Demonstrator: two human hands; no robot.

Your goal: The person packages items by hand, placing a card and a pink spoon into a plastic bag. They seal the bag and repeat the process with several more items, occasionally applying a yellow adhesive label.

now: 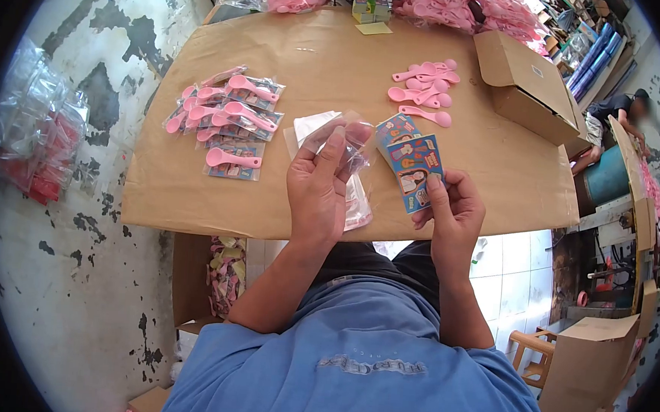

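Note:
Between the thumb and fingers of my left hand (318, 182) is a clear plastic bag (355, 143), raised over the table. My right hand (455, 206) pinches a blue printed card (414, 164) by its lower right edge. Another printed card (392, 125) shows partly hidden behind it. Beneath my left hand lies a stack of clear bags (357, 211). On the left, pink measuring spoons (226, 111) lie piled with printed cards in clear bags. Loose pink measuring spoons (426, 87) form a heap beyond my right hand.
A cardboard box (522, 93) stands at the table's right edge. Bags of pink spoons (463, 10) line the back, near a small stack of cards (371, 8). Plastic bags (40, 120) hang on the left wall. Another person (615, 118) is at the far right.

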